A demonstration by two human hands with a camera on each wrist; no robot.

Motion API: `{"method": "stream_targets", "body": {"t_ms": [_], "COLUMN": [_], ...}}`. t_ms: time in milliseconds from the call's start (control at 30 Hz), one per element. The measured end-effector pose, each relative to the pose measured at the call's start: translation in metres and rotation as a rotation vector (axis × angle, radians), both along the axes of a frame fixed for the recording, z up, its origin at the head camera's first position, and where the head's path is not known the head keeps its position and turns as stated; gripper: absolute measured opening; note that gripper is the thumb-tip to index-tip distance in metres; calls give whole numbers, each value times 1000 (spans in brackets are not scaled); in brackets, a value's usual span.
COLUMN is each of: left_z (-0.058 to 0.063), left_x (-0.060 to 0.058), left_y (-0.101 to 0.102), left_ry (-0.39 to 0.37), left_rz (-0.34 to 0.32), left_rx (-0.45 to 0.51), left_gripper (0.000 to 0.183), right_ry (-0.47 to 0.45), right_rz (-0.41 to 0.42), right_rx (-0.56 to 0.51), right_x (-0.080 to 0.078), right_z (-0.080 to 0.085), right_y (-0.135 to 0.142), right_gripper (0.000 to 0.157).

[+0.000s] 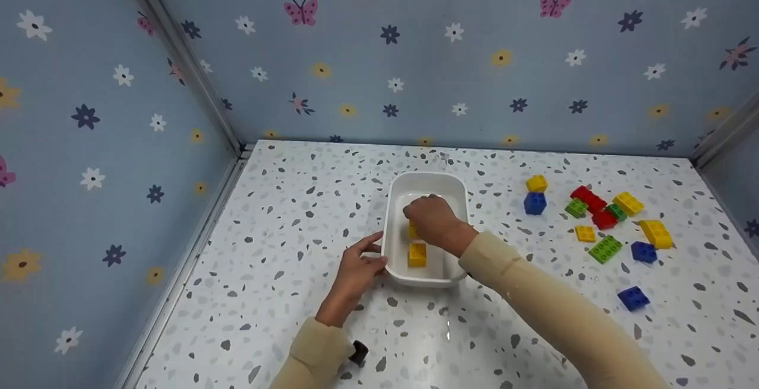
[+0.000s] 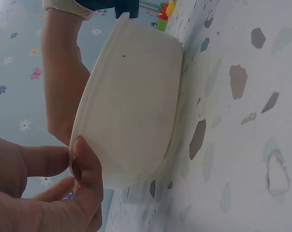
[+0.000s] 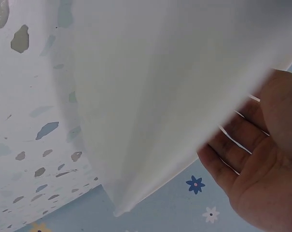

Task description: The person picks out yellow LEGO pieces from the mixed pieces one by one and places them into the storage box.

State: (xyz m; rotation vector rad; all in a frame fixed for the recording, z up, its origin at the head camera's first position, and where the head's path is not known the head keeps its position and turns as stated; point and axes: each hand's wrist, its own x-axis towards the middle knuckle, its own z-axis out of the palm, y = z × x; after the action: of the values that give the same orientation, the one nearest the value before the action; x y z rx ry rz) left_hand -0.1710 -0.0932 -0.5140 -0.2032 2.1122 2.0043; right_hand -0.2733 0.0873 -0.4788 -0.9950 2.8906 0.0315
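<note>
A white plastic tub point(image 1: 394, 199) stands on the speckled table. My left hand point(image 1: 359, 267) holds it at the near left, its thumb and fingers at the rim point(image 2: 80, 111). My right hand point(image 1: 436, 220) reaches down inside, knuckles up and fingers bent. Under that hand a yellow toy brick point(image 1: 413, 230) is partly covered, and a second yellow brick point(image 1: 417, 254) lies nearer me on the tub's floor. In the right wrist view the tub's wall point(image 3: 150, 96) hides the fingertips of my right hand point(image 3: 257, 150), so whether they grip a brick is unclear.
To the right lie several loose bricks: a blue one point(image 1: 535, 203) with a yellow one point(image 1: 536, 183), red ones point(image 1: 588, 198), a long green one point(image 1: 605, 249), a curved yellow one point(image 1: 656, 234) and a blue one point(image 1: 634, 298) nearer me. A patterned wall point(image 1: 415, 80) bounds the table's back.
</note>
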Motion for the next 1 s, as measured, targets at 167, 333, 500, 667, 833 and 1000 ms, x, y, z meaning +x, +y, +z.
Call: {"method": "stream_targets", "body": {"t_ms": [167,333,500,667,833,1000], "left_z": [0,0,0,0,0,-2], "left_x": [0,-1,-1,-1,-2,-2], "left_y": [0,0,0,1,1,0], "left_ry": [-4,-1,-7,-12,-19,-3], "left_rz": [1,1,5,11,14,11], "left_rx": [-15,-27,-28,-20,-12,-3], "left_gripper": [57,57,58,58,58,57], "right_ry": [-26,-19,-16,-66,-38,0], "right_rz": [-13,-14,-15,-43,-54,-88], "right_rx": [0,-9,-24,-59,-87,-147], "right_x": [0,1,1,3,4,5], "right_z": [-1,-1,0,7,14,22], "right_y": [1,2,5,11,22,38], "right_gripper": [14,10,9,26,36,39]}}
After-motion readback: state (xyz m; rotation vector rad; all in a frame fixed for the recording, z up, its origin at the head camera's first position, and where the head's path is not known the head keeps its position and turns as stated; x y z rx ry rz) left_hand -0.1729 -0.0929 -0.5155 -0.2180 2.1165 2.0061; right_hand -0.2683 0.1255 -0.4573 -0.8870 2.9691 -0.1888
